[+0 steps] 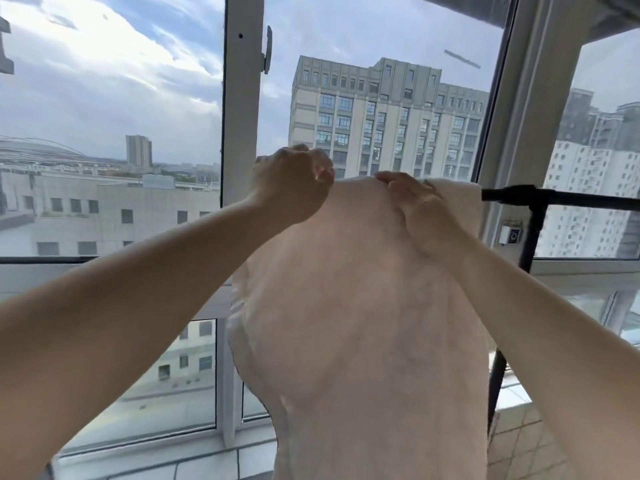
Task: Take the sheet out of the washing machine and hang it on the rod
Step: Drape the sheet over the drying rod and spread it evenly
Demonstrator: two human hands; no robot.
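A pale pinkish-white sheet (360,323) hangs down from a black rod (561,196), draped over the rod's left part and covering it. My left hand (294,185) grips the sheet's top left corner with curled fingers. My right hand (415,206) lies flat on the top of the sheet where it folds over the rod, fingers spread. The rod's bare right end runs off to the right edge. The washing machine is out of view.
A black upright post (519,282) of the rack drops from the rod at the right. Large windows with white frames (242,109) stand close behind. A tiled sill (519,441) lies at lower right.
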